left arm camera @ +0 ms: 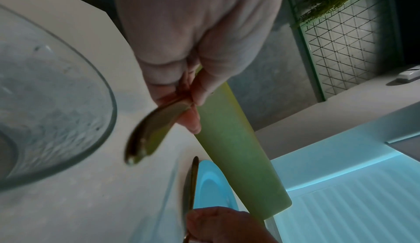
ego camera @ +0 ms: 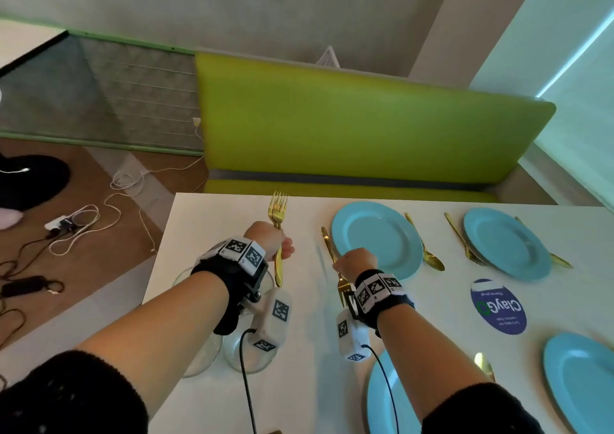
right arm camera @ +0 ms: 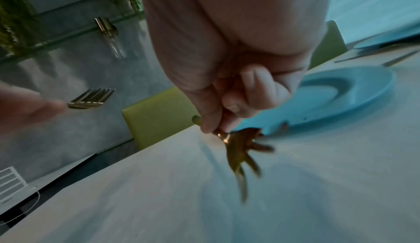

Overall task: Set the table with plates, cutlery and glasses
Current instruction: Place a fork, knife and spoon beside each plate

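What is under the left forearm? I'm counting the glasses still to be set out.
Under the left forearm, clear glass rims show on the white table. Seemingly two glasses; the arm covers most, so the count is uncertain.

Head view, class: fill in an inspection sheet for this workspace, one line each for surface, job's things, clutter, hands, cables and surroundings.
Surface: white table, partly set.
Job's things: four blue plates; the far left plate has a gold knife on one side and a gold spoon on the other; glasses stand under the left forearm.
Clutter: round blue sticker on the table.
Hands: left hand grips gold forks, tines up; right hand grips another fork, tines toward the person.
Cables: black wrist-camera leads; white and black cables on the floor.
Surroundings: green bench, grey wall.
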Demonstrator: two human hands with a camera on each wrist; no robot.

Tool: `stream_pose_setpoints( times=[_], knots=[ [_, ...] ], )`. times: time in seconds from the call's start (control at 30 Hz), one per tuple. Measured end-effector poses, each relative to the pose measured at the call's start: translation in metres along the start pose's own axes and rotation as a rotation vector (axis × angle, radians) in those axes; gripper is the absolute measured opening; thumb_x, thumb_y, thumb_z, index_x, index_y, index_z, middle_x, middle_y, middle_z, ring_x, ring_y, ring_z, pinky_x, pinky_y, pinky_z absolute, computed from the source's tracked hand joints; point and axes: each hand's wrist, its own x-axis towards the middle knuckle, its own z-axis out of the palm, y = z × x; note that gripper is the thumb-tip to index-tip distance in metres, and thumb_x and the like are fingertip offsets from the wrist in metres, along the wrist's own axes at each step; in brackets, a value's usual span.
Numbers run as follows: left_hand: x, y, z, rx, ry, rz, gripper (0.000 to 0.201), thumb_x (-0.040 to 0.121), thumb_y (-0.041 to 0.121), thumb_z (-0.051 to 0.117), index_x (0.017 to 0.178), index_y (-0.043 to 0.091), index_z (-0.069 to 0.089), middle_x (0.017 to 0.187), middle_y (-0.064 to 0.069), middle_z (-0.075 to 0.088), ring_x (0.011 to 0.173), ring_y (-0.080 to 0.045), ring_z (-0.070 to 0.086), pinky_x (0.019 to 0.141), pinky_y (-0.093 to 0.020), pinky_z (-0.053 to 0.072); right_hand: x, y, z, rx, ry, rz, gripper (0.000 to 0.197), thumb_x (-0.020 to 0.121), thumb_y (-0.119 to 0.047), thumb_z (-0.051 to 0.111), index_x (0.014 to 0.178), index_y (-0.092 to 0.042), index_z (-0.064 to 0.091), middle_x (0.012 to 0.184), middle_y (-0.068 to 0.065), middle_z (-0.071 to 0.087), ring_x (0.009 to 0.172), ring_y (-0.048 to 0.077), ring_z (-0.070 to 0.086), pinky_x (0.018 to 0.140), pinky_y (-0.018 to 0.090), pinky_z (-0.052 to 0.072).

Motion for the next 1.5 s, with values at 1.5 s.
stream_pose_setpoints(
  times=[1.5],
  knots=[
    [0.012,0.004,0.013,0.053,-0.008,0.015,0.012,0.095,-0.003,0.042,0.092,0.003,0.052,0.073,-0.008,0.055,0.061,-0.018,0.056,0.064,-0.028,0.052,0.032,-0.019,0.007,0.072,0.149,0.033,0.044,0.084,-0.044,0.064,0.104,-0.006,0.056,0.102,0.012,0.065,0.100,0.030,0.062,0.075,0.033,0.048]
  ],
)
